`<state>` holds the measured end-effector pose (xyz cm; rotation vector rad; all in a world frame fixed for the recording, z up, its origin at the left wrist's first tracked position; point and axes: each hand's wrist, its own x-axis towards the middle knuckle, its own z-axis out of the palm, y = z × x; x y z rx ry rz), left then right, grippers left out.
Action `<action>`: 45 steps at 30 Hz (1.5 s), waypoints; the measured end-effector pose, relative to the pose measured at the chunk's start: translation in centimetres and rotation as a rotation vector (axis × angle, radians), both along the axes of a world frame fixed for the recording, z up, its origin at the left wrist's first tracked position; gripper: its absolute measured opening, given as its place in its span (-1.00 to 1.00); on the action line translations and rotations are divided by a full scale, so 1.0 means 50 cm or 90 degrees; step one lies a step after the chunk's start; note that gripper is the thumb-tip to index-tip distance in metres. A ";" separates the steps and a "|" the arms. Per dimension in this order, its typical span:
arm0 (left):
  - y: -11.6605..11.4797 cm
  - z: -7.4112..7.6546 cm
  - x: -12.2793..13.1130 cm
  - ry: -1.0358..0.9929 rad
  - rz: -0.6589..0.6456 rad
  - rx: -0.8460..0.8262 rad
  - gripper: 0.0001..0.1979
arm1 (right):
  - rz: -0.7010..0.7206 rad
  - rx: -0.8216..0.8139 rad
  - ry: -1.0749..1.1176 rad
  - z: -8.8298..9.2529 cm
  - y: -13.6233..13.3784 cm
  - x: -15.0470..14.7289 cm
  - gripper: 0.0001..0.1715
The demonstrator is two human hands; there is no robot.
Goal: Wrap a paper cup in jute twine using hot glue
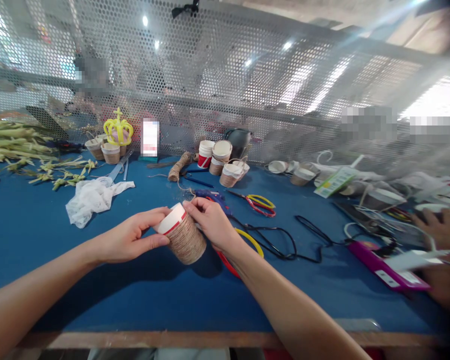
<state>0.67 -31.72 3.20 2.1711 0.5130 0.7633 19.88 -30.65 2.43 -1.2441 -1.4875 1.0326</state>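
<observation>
Though tilted, twine-wrapped cup (pixel 187 241) in the grip of both hands (pixel 135 236)

The cup (pixel 185 241) hides some fingertips of the left hand (pixel 144 235); the right hand (pixel 212 220) covers part of the glue gun (pixel 216 197). Far left, the edge cuts off the stalks (pixel 15 142). The phone screen (pixel 150 137) is blurred. At right, a co-worker's hand (pixel 440 225) is blurred.
</observation>
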 end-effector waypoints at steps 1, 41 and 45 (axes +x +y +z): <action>0.000 0.000 0.000 -0.005 0.006 -0.002 -0.86 | 0.005 -0.013 0.007 0.000 0.000 0.001 -0.59; 0.020 -0.031 0.020 -0.017 0.241 -0.132 -0.53 | 0.063 0.214 -0.350 -0.016 -0.025 -0.015 -0.36; 0.024 -0.024 0.013 -0.016 0.279 -0.088 -0.59 | 0.069 0.119 -0.261 -0.010 -0.022 -0.014 -0.38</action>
